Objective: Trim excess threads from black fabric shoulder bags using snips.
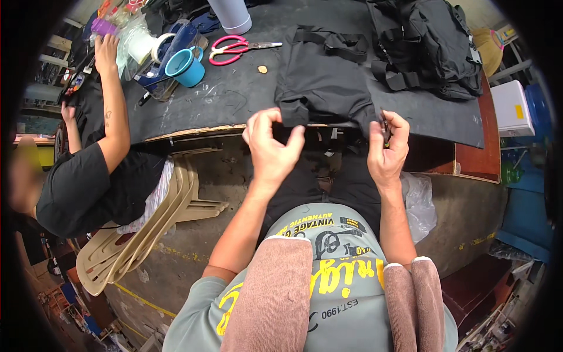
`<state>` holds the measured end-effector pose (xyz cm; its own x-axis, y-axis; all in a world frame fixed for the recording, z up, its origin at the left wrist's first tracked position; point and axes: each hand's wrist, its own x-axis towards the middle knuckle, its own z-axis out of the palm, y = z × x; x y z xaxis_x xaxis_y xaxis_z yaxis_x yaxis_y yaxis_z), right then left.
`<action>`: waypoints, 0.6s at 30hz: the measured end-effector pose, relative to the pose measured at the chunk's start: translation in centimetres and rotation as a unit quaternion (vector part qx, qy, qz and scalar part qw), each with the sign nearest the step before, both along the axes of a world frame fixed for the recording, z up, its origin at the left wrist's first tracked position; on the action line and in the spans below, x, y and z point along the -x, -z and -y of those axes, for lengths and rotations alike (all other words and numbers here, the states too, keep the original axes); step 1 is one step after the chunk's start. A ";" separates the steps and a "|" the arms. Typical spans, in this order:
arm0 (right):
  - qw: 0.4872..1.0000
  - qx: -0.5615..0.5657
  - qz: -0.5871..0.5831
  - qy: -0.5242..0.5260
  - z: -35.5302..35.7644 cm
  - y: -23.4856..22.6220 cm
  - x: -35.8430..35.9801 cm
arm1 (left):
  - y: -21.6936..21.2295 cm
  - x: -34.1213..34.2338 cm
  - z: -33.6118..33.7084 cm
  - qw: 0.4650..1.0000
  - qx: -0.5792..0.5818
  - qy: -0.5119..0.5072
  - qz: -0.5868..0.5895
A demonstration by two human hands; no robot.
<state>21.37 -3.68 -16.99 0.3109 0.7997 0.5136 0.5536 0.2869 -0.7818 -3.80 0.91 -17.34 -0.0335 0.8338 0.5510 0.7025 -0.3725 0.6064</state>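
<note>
A black fabric bag [322, 76] lies flat at the table's front edge, straps folded over its far end. My left hand [271, 149] is at its near left corner, thumb spread away from the curled fingers, which meet the fabric's edge. At the near right corner my right hand [388, 149] is closed around a small dark tool [385, 130] with a bit of yellow-green on it. The thumb of that hand lies against the bag's corner. Its fingers hide most of the tool, so I cannot tell its exact kind.
Pink-handled scissors [231, 49], a blue cup [186, 67] and a pale tumbler [233, 17] stand or lie beyond the bag. A black backpack [428, 47] rests at right. At left, a co-worker [105, 176] sits on stacked beige chairs [135, 252], reaching over the table.
</note>
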 end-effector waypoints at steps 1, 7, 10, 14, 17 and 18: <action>1.000 -0.002 0.000 0.002 0.0 0.0 -0.4 | -0.5 0.7 -0.3 0.977 0.093 0.073 0.179; 0.950 0.032 -0.295 -0.099 0.0 0.2 -1.5 | -9.3 3.0 -7.3 0.900 0.039 0.147 0.409; 0.946 0.028 -0.301 -0.115 0.7 -0.1 -1.8 | -15.5 2.3 -11.0 0.949 -0.068 0.127 0.282; 0.926 0.019 -0.356 -0.124 2.1 -0.4 -3.2 | -21.4 -2.2 -10.0 0.974 -0.168 0.150 -0.024; 0.904 0.046 -0.413 -0.097 2.9 -0.2 -5.3 | -19.0 -7.1 -7.9 0.936 -0.208 0.181 -0.220; 0.898 0.065 -0.426 -0.093 3.0 0.0 -5.8 | -17.2 -8.6 -6.7 0.940 -0.155 0.189 -0.240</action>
